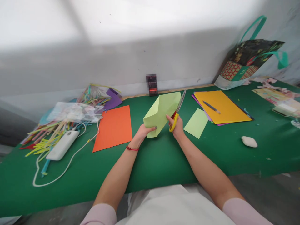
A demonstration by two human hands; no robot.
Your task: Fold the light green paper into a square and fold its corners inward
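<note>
My left hand (144,132) pinches the lower left part of a light green sheet of paper (164,107), which is held above the table and has a fold on its left side. A pair of scissors (174,120) with yellow and red handles is in my right hand (177,126), its blades pointing up and away along the sheet's right edge. My right thumb lies close to the paper; whether it touches is hard to tell. A smaller light green piece of paper (197,123) lies on the table to the right of my right hand.
On the green table (161,165) an orange sheet (114,128) lies left. Further left are a white power bank (63,145) with a cable and a pile of paper strips (39,137). At right are stacked coloured sheets (225,109), a pen (211,107), an eraser-like white object (249,141) and a bag (246,64).
</note>
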